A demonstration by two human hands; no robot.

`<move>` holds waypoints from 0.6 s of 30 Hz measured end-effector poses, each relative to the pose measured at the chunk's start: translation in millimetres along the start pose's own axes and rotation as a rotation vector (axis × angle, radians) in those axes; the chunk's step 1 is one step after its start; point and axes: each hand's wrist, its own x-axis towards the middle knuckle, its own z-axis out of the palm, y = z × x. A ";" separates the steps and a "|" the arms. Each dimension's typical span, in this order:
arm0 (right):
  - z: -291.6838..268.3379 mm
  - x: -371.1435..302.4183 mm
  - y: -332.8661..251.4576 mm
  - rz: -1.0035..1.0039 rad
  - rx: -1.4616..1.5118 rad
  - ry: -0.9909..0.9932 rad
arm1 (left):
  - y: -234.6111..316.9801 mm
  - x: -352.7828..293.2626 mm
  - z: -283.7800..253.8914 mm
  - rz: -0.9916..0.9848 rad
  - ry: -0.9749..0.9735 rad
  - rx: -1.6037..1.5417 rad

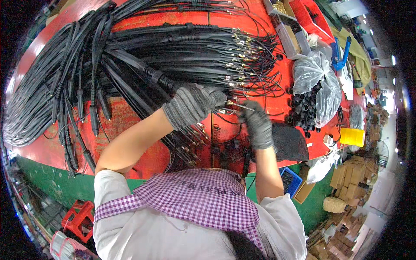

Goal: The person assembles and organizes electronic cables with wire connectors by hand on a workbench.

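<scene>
My left hand [195,106], in a grey striped knit glove, is closed with its fingertips pinched together beside the cable ends. A thin metal piece [239,105] spans the gap from those fingertips to my right hand [258,125], which wears a dark glove and has its fingers curled at the piece's other end. Whether it is a connector pin or a tool is too small to tell. Beyond both hands, a thick bundle of black cables [173,52] lies across the table, its metal connectors [236,80] and thin wire tails pointing right. More cable ends [197,136] lie below my left wrist.
The red table [130,115] carries looped cables at the left. At right are black plastic sleeves [305,106], a clear plastic bag [325,80], a blue tool [342,54], a red bin [312,17] and a yellow container [352,137]. A red stool [78,221] stands lower left.
</scene>
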 end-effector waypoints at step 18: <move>84.4 19.4 -77.8 -0.496 0.164 -0.033 | 8.8 37.4 -105.9 0.127 0.295 -0.327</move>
